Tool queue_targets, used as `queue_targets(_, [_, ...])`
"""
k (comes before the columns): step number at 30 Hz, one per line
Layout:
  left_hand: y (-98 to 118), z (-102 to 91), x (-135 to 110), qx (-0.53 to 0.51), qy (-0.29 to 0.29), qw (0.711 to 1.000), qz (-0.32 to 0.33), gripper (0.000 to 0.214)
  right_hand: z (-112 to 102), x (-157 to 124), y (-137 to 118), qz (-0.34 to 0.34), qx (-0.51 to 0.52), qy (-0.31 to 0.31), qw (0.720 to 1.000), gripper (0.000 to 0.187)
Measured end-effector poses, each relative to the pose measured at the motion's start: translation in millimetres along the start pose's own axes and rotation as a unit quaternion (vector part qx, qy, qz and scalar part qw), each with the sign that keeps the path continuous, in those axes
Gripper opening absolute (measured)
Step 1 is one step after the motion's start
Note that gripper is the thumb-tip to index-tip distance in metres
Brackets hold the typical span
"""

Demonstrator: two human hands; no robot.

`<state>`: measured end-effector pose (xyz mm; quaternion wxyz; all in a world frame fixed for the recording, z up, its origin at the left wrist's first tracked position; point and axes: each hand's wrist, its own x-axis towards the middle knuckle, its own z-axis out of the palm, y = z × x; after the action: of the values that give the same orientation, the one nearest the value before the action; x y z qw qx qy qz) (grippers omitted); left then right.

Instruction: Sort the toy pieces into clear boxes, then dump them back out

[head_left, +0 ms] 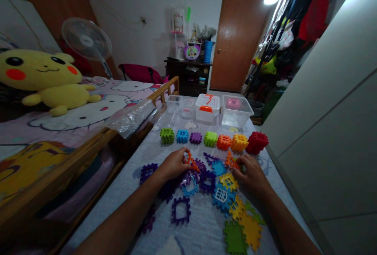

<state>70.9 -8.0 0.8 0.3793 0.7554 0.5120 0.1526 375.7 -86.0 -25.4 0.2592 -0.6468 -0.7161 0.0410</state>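
Note:
My left hand (174,164) is closed on an orange interlocking block piece (193,163), pinched in its fingertips above the pile. Over on the other side, my right hand (251,171) has its fingers round a second orange block piece (231,160). Between and below the hands lie loose flat pieces with notched edges: a dark purple frame (180,210), a blue piece with a white window (222,197), yellow pieces (229,182) and a green square (235,237). Some pieces overlap, and my left forearm covers part of the purple ones.
Behind the pile runs a row of colour-sorted stacks, from green (167,136) to red (257,142). Clear plastic boxes (236,111) and a lidded box (207,107) stand at the table's far end. A wooden bed rail (126,123) borders the left; a pale cabinet (330,121) the right.

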Motion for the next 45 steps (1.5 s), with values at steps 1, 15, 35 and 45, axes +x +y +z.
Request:
queue_targets(1, [0, 0.4, 0, -0.012, 0.002, 1.000, 0.004, 0.045, -1, 0, 0, 0.002, 0.002, 0.000, 1.000, 0.013])
queue_targets(15, [7, -11.8, -2, -0.312, -0.004, 0.948, -0.059, 0.025, -2, 1, -5, -0.001, 0.029, 0.002, 1.000, 0.012])
queue_targets(35, [29, 21.5, -31, -0.507, -0.081, 0.847, -0.136, 0.026, 11, 4, -106, -0.104, 0.070, -0.075, 0.989, 0.009])
queue_targets(45, [35, 33.0, -30, -0.418, -0.040, 0.901, -0.108, 0.035, 7, 1, -109, -0.070, 0.035, -0.095, 0.992, 0.005])
